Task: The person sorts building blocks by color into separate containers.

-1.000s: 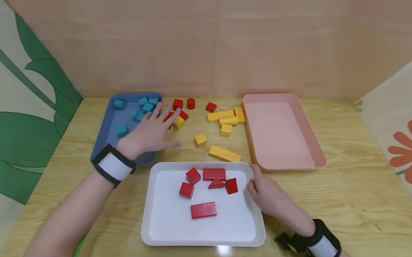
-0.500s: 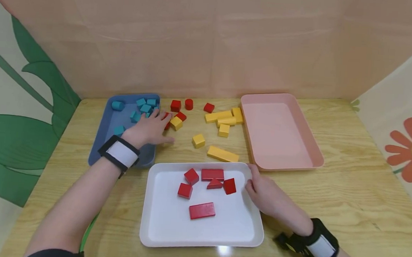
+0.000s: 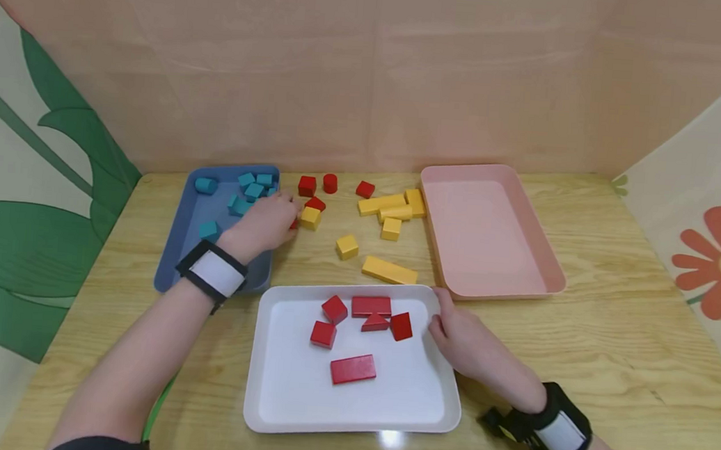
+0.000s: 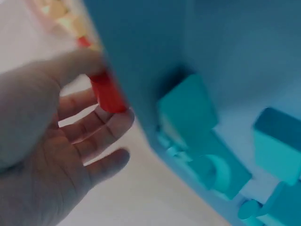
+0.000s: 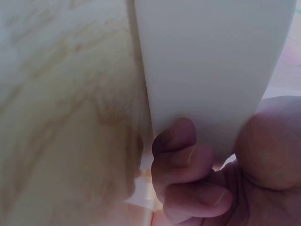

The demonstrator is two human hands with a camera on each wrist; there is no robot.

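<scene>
Beside the right wall of the blue tray [image 3: 170, 253], my left hand [image 3: 263, 224] pinches a red block [image 4: 109, 94] between thumb and fingers. In the head view the hand covers most of that block. Just right of the fingertips lies a yellow cube [image 3: 311, 218], with another red block [image 3: 315, 204] behind it. My right hand [image 3: 468, 340] grips the white tray [image 3: 298, 402] at its upper right corner. Several red blocks, among them a long one [image 3: 353, 369] and a triangular one [image 3: 375, 323], lie in the white tray. The right wrist view shows curled fingers [image 5: 183, 162] against the tray's wall.
Several teal blocks [image 3: 254, 192] lie in the blue tray. A pink tray [image 3: 487, 293] stands at the back right. Between the trays are loose yellow blocks [image 3: 390, 270], a red cylinder [image 3: 330, 183] and red cubes [image 3: 307, 186]. A curtain [image 3: 371, 79] hangs behind the table.
My left hand has come down from spread fingers above the tray's edge and closed on the red block. The yellow cube beside it has turned slightly. My right hand keeps its grip on the white tray.
</scene>
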